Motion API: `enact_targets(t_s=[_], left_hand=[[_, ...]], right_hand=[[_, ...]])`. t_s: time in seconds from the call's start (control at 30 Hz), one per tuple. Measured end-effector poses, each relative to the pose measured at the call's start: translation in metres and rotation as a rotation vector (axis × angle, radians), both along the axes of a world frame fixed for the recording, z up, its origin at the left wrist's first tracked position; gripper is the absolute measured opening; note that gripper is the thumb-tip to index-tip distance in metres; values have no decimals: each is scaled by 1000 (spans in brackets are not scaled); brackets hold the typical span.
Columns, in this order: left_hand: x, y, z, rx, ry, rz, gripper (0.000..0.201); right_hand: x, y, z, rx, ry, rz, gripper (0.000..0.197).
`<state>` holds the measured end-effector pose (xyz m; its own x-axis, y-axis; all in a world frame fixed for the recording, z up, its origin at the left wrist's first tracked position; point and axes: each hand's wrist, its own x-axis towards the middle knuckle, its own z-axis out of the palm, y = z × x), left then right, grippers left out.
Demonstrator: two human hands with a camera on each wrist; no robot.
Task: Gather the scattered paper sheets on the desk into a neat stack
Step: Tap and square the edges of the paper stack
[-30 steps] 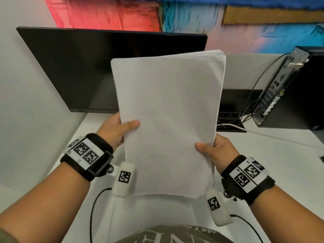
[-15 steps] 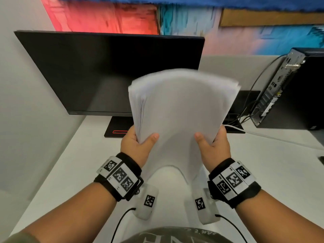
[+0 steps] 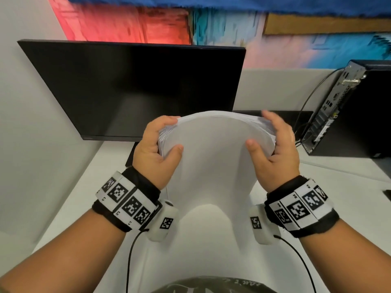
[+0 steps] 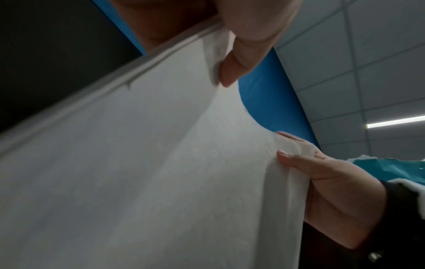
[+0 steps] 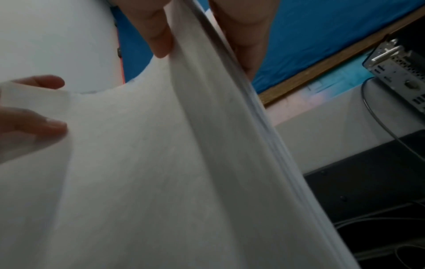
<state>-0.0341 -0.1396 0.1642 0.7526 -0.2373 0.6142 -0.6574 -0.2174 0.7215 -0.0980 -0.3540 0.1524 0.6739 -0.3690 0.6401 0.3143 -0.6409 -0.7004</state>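
Note:
A thick stack of white paper sheets [image 3: 213, 149] is held above the white desk [image 3: 84, 197], in front of the monitor. It bows into an arch, its top edge curled away from me. My left hand [image 3: 163, 142] grips its left edge, thumb on the near face and fingers behind. On the opposite edge my right hand [image 3: 277, 144] holds it the same way. The left wrist view shows the paper stack [image 4: 161, 172] under my left thumb [image 4: 241, 54]. In the right wrist view the fanned sheet edges [image 5: 241, 109] run past my right thumb [image 5: 156, 32].
A black monitor [image 3: 135, 89] stands at the back left, its base partly hidden by the paper. A black computer tower [image 3: 359, 115] with cables [image 3: 304, 102] is at the back right. A grey partition wall closes the left side.
The stack stood upright and flat a second ago. Now it is lower, bent forward into an arch, and both hands have slid up its side edges.

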Motion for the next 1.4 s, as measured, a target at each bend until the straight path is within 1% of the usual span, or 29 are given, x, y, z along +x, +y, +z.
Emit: enact_targets(t_s=[0.07,0.13,0.23,0.33,0.47,0.53,0.57,0.6,0.63,0.67,0.7,0.73,0.77,0.8,0.83,0.9,0.97,1.03,1.1,1.13,1.17,1.2,1.3,1.33,1.4], left_hand=[[2,0,0,1,28,-4,43],[3,1,0,-26,74,1,48],[6,2,2,-81,116,-45,44],[6,1,3,-97,128,-73,41],[7,2,3,-133,146,-62,40],[7,1,4,-165,167,-58,42],[8,0,2,-190,195,-46,46],[9,-2,0,-226,242,-35,51],[11,-4,-5,-272,318,-25,57],[13,-6,-7,-300,396,-11,63],[14,-10,-9,-299,468,11,67],[15,-14,-10,-289,516,38,63],[15,-16,-10,-292,541,72,48],[15,-18,-10,-297,553,108,31],[14,-18,-9,-312,553,122,24],[11,-16,-5,-351,506,107,25],[8,-11,-2,-356,461,77,28],[8,-8,-2,-323,463,56,30],[8,-7,0,-264,477,58,33],[7,-7,2,-260,472,42,36],[6,-7,5,-284,458,23,36],[5,-7,11,-320,443,20,32],[4,-13,31,-502,436,23,8],[4,-16,36,-536,457,37,7],[7,-18,39,-543,485,59,22]], right_hand=[[1,-4,2,-23,30,-23,44],[1,-8,3,-33,37,-41,39],[0,-10,6,-23,48,-46,41],[-1,-10,7,-15,73,-46,42],[-3,-10,11,8,66,-64,36],[-4,-10,15,35,71,-54,39],[-5,-10,15,105,74,-16,47],[-4,-10,14,223,83,43,56],[-3,-9,13,354,110,103,59],[-2,-7,11,453,150,139,57],[0,-3,9,506,205,139,50],[2,1,9,518,255,115,43],[2,5,10,506,281,78,37],[1,9,11,479,268,47,33],[0,12,13,447,228,38,30],[-5,15,20,390,143,41,33],[-11,16,24,373,89,44,36],[-15,16,23,400,95,56,32],[-15,17,23,445,156,55,22],[-15,17,24,481,177,58,20],[-13,17,25,522,184,62,22],[-12,16,28,565,181,60,25],[-5,10,35,663,170,35,32],[-2,6,37,661,185,22,31],[5,-2,37,637,188,4,15]])
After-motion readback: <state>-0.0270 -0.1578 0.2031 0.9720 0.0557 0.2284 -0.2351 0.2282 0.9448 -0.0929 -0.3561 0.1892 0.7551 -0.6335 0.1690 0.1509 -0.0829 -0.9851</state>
